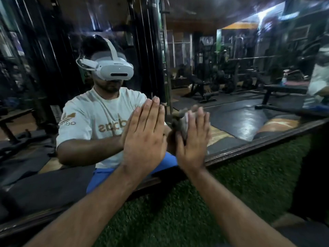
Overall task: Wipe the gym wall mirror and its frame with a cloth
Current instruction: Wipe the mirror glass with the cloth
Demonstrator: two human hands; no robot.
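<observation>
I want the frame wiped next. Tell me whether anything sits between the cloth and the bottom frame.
Nothing visible does. The right hand presses the cloth flat on the mirror, with bare glass down to the dark bottom frame. The left hand rests on the glass off to the side.

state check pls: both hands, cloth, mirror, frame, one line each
left hand: fingers straight, flat against the glass, holds nothing
right hand: fingers straight, presses the cloth to the glass
cloth: bunched, pinned between right hand and mirror, mostly hidden
mirror: upright, reflects the gym and the person
frame: dark lower edge, no hand or cloth on it
green turf: below the frame, bare
</observation>
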